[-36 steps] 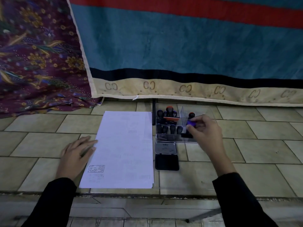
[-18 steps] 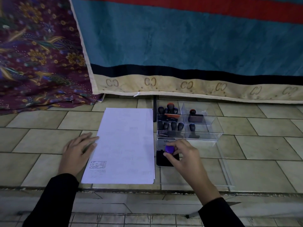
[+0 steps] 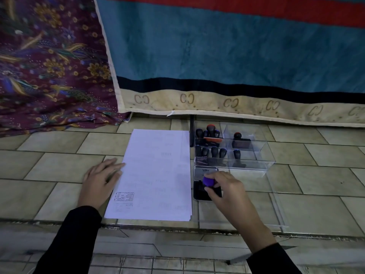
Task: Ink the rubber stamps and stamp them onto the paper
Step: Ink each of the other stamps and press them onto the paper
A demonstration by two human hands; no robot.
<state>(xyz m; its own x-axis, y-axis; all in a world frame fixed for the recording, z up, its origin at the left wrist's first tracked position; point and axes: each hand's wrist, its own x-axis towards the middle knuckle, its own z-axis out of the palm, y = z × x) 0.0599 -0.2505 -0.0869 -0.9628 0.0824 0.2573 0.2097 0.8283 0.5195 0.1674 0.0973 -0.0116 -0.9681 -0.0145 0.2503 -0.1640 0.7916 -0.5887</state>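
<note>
A stack of white paper (image 3: pixel 158 171) lies on the tiled surface, with a rectangular stamped print near its lower left corner. My left hand (image 3: pixel 100 180) rests flat on the paper's left edge, fingers spread. To the right of the paper sits an open black ink pad (image 3: pixel 199 192) with its grey lid hinged back. My right hand (image 3: pixel 223 190) grips a stamp with a purple knob (image 3: pixel 209 181) and holds it down on the pad. Behind the pad, a clear plastic box (image 3: pixel 262 165) holds several black-handled stamps.
A clear plastic lid (image 3: pixel 276 210) lies flat to the right of the pad. A teal, red and beige blanket (image 3: pixel 217 56) hangs behind the box, with patterned purple cloth (image 3: pixel 49 66) at the left. The tiled ledge drops off just below the paper.
My right hand carried the purple-knobbed stamp from the clear box down to the ink pad and now keeps it on the pad. My left hand stayed on the paper.
</note>
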